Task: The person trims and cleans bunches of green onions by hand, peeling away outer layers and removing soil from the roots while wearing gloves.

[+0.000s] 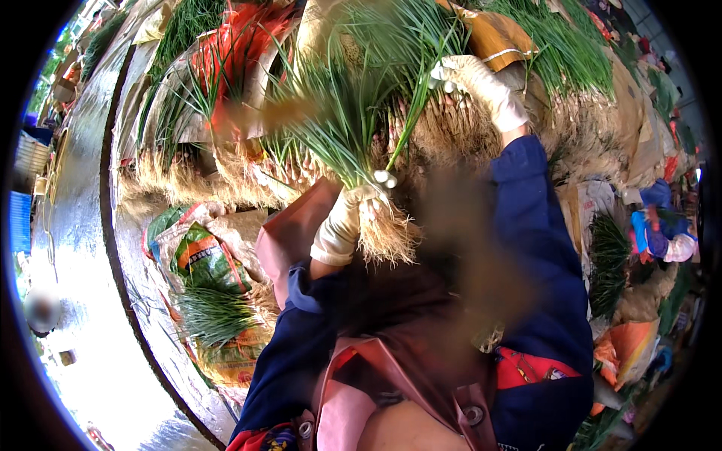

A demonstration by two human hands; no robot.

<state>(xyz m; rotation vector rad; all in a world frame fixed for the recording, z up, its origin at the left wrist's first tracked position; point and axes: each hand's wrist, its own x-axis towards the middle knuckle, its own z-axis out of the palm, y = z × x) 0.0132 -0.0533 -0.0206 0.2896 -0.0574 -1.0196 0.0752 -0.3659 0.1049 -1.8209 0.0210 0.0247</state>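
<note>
My left hand [342, 227], in a pale glove, is closed around the lower stems of a bunch of scallions [338, 124]. Their long green leaves fan upward, and the tan, stringy roots [385, 234] hang below the fist. Farther up and to the right, my gloved right hand [474, 81] has its fingers curled at the edge of the large scallion pile [451, 124]. A few long green leaves run from the held bunch up to its fingertips, which appear to pinch them.
Rooted scallions lie in a long heap across the far side, with red netting [237, 56] and an orange-brown sack [496, 36] on it. Printed sacks [210, 259] with more greens sit at left. At far right are people [665, 229] and an orange-white bag [628, 349].
</note>
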